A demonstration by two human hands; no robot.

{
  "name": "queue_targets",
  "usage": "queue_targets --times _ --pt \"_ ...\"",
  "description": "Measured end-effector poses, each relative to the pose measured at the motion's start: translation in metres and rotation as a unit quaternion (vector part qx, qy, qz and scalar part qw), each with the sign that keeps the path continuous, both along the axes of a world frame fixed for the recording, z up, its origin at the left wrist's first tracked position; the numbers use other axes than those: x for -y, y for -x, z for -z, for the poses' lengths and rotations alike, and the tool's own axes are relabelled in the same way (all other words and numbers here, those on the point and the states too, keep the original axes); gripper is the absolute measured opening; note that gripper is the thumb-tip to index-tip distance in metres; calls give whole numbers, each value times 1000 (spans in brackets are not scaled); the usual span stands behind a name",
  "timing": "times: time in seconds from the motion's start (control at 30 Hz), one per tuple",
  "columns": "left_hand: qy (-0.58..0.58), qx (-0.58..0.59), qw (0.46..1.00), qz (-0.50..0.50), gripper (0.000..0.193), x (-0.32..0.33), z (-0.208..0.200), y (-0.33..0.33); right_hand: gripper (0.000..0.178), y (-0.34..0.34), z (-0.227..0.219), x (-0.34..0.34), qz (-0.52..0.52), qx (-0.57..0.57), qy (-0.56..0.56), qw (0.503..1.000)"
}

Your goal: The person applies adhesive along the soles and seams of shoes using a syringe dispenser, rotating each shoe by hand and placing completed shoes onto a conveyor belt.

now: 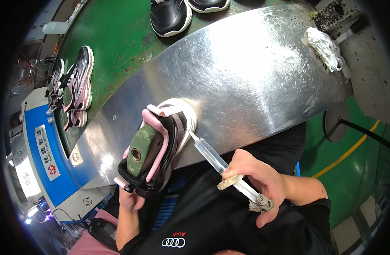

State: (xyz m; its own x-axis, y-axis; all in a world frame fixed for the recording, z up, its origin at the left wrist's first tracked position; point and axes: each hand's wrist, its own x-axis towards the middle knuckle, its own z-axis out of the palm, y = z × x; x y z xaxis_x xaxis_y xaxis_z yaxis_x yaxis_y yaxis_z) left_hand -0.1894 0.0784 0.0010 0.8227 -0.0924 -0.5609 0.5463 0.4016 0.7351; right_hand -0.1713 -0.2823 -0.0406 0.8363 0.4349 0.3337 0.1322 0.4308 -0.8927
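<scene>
Shoe held in left hand, syringe tip at its sole edge

The black and pink shoe [174, 134], with a white sole, is at the near edge of the metal table [229, 106], tilted, its opening toward the wearer. A green last [144, 142] with a round hole fills the opening. The left hand [131, 200] grips the shoe's lower end; some of its fingers are hidden. The right hand [258, 174] is closed around a clear syringe [210, 155], whose narrow tip is at the sole's edge; contact cannot be confirmed. Yellowed wrapping surrounds the syringe's flange, and grey wrapping covers the plunger end.

Farther out, a crumpled white cloth [324, 49] lies at the table's far right. Beyond the table, a green surface [118, 51] carries black shoes [169, 19] and, at left, pink-trimmed shoes [80, 83]. A blue and white machine [67, 191] stands left of the table.
</scene>
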Motion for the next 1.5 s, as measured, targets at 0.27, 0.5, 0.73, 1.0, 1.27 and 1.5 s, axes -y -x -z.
queue_targets --times 0.27,0.5,0.73,1.0,1.27,1.5 --pt "140 -16 990 15 74 46 6 23 93 2 -18 -1 12 -2 14 1000" --pt "231 -66 969 63 82 52 23 31 92 4 -41 2 -35 -47 9 998" --pt "362 -111 920 98 78 84 21 15 92 14 -78 13 -60 -99 30 993" --pt "444 -119 868 186 57 124 36 -4 90 24 -117 44 -70 -24 149 986" --pt "492 -107 830 241 41 157 43 -24 86 43 -143 65 -51 -24 180 982" --pt "457 -116 850 236 35 181 48 -37 85 68 -131 64 75 -9 194 978"
